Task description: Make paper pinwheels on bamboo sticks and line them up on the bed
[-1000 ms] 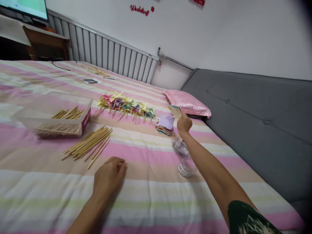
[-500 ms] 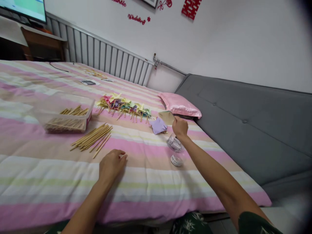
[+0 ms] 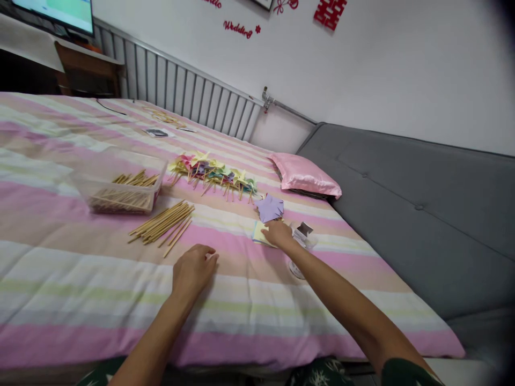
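Here the right hand [image 3: 277,234] lies on a yellow paper sheet [image 3: 259,233] on the bed [image 3: 80,279], fingers bent down onto the sheet's near edge; whether they pinch it or only press on it cannot be told. The sheet lies flat on the striped cover, just in front of a small stack of folded papers [image 3: 270,208] with a purple one on top. Just to the right of that hand sits a clear packet [image 3: 302,235] with small white pieces in it, and a roll of tape [image 3: 296,269] shows partly from under the forearm.

The left hand [image 3: 193,269] rests palm down on the cover, fingers loosely curled, holding nothing. Near it, farther up the bed, lies a loose bundle of wooden sticks [image 3: 163,223]. Beyond them stands a clear plastic box [image 3: 120,187] with more sticks inside. A row of finished paper pinwheels [image 3: 213,174] in mixed colours lies across the cover beyond the stack. A pink pillow [image 3: 306,175] sits at the bed's far right, against a grey sofa [image 3: 422,203]. A radiator [image 3: 181,96] runs along the wall.
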Demonstrator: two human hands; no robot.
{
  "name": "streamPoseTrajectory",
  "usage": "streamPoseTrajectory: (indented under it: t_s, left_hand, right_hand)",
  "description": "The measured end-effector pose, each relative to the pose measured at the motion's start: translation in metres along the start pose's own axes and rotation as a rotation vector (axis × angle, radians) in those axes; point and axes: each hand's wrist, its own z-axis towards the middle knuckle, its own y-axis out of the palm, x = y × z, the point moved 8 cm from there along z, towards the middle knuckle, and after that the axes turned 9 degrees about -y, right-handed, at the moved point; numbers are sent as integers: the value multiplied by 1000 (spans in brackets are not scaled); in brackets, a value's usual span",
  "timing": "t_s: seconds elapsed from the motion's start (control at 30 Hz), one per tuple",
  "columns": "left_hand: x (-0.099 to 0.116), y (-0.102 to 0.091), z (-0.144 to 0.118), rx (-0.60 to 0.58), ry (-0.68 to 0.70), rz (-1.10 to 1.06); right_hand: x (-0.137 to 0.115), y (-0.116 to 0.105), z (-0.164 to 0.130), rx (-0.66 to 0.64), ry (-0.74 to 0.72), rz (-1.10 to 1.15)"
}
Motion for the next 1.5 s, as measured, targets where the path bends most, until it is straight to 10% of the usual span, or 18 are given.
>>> streamPoseTrajectory:
  t_s: [0.43,0.63,0.87,1.13,1.27,1.4,1.5]
  left_hand:
    - [-4,2,6,-15,-2,-7]
    - [-3,1,6,-9,0,-5]
    - [-6,3,8,20,-48,-47]
    - [-19,4,-3,69,-75,-65]
    - [-21,1,-13,93,-39,-84]
    - [-11,9,-16,98,108,-133]
    - [10,20,-20,128,341,-122]
  right_hand:
    - [-17,49,67,184,185,169]
    - [-13,0,60,378,82,137]
    - [-59,-72,-51,683,-612,31]
    - [-57,-4,-207,513,-1021,145]
    - [-9,-2,-216,617,-649,516]
    - [13,31,-181,238,-126,853]
    - [3,45,-156,149,-25,926]
